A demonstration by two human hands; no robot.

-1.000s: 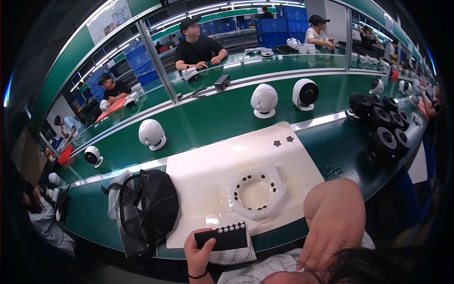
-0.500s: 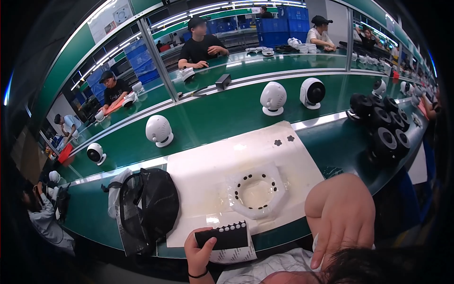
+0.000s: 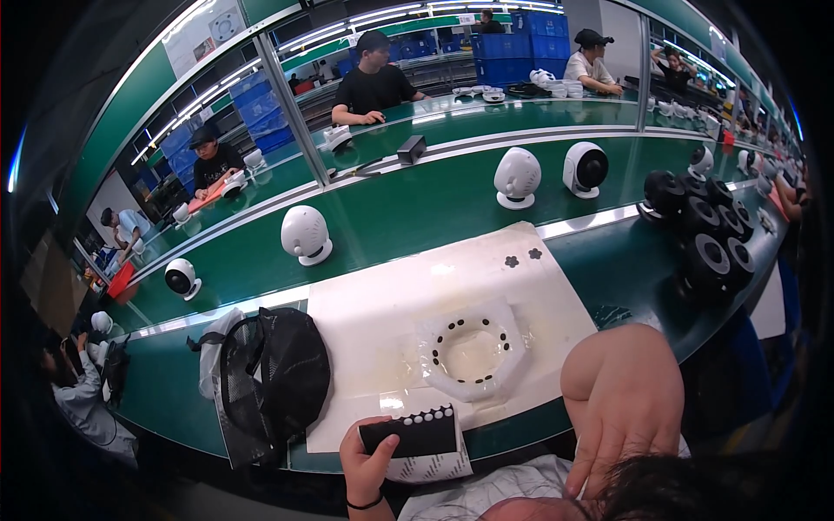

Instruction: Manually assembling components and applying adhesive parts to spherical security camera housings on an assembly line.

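A black strip sheet [image 3: 426, 436] with a scalloped top edge and several pale round spots is pinched in my left hand [image 3: 367, 464], thumb on its face. White printed backing shows beneath it, close to the front edge of the bench. My right hand [image 3: 630, 399] is raised at the lower right, back of the hand up. Its fingers stretch downward, close to my body; the fingertips are partly hidden and I see nothing held. Beyond the left hand lies a translucent white ring-shaped fixture [image 3: 514, 360] with several small black dots around its hole.
A cream mat [image 3: 365, 317] lies under the fixture, with two small black flower-shaped pieces [image 3: 512, 261] on it. Black mesh bags [image 3: 300, 373] sit at left. Black round parts [image 3: 705, 256] are piled at right. White camera-like devices [image 3: 306, 234] stand on a green conveyor; co-workers sit beyond.
The white devices on the conveyor have shifted to the right. My right hand has moved very slightly; the left hand and its sheet stay almost still. A co-worker across has changed posture.
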